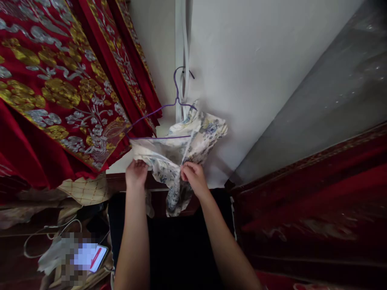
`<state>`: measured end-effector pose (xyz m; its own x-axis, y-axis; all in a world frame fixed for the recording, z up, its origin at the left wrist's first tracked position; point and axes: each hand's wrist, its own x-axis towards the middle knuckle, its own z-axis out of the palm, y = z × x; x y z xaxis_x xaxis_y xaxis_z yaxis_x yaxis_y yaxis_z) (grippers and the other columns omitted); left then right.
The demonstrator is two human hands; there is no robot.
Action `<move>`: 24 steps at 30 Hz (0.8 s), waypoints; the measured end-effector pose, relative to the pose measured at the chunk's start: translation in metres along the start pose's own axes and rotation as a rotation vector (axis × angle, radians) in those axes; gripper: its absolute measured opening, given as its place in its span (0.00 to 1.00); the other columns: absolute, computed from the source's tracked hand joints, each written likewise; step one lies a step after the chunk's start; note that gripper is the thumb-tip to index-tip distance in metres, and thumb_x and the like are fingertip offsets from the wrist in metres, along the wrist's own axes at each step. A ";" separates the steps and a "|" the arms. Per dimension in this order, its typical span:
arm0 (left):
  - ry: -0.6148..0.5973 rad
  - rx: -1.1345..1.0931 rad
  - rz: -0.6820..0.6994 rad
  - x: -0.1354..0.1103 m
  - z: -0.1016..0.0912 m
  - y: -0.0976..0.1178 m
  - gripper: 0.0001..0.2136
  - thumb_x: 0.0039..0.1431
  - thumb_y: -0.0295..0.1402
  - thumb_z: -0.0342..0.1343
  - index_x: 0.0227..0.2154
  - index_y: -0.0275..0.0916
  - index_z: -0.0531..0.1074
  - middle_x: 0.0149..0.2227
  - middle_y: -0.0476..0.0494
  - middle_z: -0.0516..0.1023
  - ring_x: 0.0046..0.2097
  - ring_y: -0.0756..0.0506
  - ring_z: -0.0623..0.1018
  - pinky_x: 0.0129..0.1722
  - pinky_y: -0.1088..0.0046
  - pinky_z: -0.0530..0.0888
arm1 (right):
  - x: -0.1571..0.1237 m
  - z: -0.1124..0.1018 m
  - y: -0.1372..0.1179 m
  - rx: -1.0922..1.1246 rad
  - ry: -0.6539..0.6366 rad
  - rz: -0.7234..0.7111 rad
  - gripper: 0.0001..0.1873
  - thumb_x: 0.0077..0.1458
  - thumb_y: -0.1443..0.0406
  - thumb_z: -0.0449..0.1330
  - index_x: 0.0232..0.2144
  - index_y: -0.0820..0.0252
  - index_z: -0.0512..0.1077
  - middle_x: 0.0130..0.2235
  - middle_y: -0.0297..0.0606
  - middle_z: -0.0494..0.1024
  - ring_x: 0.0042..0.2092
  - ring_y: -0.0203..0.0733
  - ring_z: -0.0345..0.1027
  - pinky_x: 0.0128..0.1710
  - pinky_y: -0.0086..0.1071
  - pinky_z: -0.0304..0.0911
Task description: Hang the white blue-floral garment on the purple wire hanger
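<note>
Though limp, crinkled floral garment (196, 150).

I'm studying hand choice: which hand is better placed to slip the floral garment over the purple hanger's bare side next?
Probably the left hand: it's at the edge of the floral garment, below the bare side of the purple hanger. The right hand appears to pinch fabric farther away.

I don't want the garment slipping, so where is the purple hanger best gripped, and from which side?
Probably the neck of the purple hanger, just below its hook, from the near side. That slim upright stem shows bare above the patterned garment; the wall stands behind, and the hanger's left arm overlaps the red embroidered cloth in view.
</note>
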<state>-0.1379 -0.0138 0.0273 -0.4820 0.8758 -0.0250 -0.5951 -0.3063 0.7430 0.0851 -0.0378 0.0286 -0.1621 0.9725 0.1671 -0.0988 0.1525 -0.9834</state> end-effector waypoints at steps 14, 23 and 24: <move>-0.483 0.256 0.020 -0.114 0.041 -0.025 0.07 0.60 0.38 0.56 0.31 0.40 0.68 0.34 0.47 0.73 0.36 0.47 0.75 0.38 0.71 0.72 | -0.038 -0.044 0.026 0.013 0.077 0.231 0.23 0.50 0.44 0.60 0.30 0.56 0.78 0.31 0.40 0.79 0.33 0.44 0.71 0.33 0.36 0.64; -0.851 0.827 0.298 -0.134 0.060 0.004 0.17 0.66 0.35 0.53 0.56 0.49 0.71 0.62 0.41 0.69 0.64 0.39 0.66 0.65 0.56 0.61 | -0.033 -0.011 -0.009 0.418 -0.073 0.343 0.32 0.51 0.37 0.54 0.42 0.54 0.76 0.39 0.42 0.81 0.44 0.50 0.75 0.42 0.38 0.69; -0.817 0.808 0.291 -0.126 0.058 0.006 0.19 0.66 0.36 0.53 0.59 0.48 0.68 0.62 0.40 0.68 0.64 0.39 0.67 0.64 0.57 0.62 | -0.032 -0.012 -0.012 0.395 -0.126 0.372 0.27 0.50 0.41 0.60 0.42 0.54 0.76 0.38 0.40 0.81 0.42 0.48 0.75 0.41 0.37 0.69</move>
<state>-0.0437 -0.1041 0.0734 0.1961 0.8806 0.4314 0.1886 -0.4656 0.8647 0.1034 -0.0682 0.0346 -0.3700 0.9160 -0.1553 -0.3691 -0.2983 -0.8802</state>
